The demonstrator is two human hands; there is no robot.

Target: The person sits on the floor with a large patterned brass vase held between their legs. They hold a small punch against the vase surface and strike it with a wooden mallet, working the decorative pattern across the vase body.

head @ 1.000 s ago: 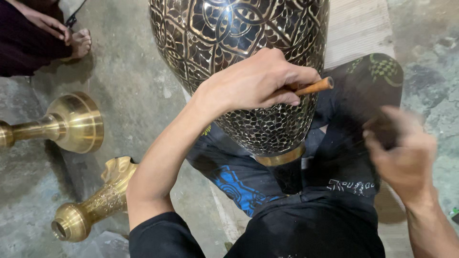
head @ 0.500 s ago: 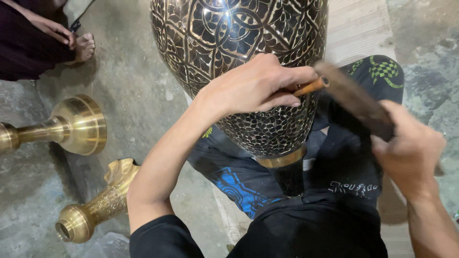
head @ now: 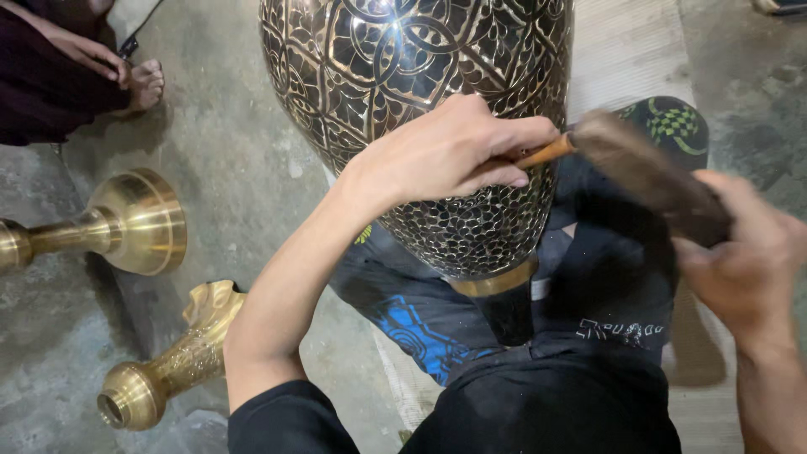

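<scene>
Concrete floor (head: 252, 168), grey and stained, bearing all items; a pale woven mat (head: 626, 50) covers its right part. Large engraved brass vase (head: 420, 92), dark ground with bright floral and scale pattern, lying tilted across the wearer's lap with its narrow plain brass neck band (head: 492, 284) toward the body; it fills the upper centre of the view. Wearer's legs in dark printed trousers (head: 420, 328), beneath and around the vase's lower end. Second person at upper left edge, only a dark garment, a hand and a bare foot (head: 145, 82) showing, well apart from the vase. Brass stand with flared round base (head: 139, 220), plain and polished, lying on its side at left on the floor. Smaller engraved brass vase (head: 172, 366), with scalloped mouth, lying on its side just below that stand, near the wearer's left elbow. Wooden mallet (head: 651, 176), dark, blurred, its head touching or just beside the chisel's butt end; which cannot be told. Right hand (head: 740, 256), closed round the mallet's handle at right. Left hand (head: 450, 155), fingers curled tight round the chisel, resting on the vase's scaled shoulder. Chisel (head: 546, 154), slim with orange-brown butt, projecting from the left hand toward the mallet; its tip is hidden under the hand against the vase.
</scene>
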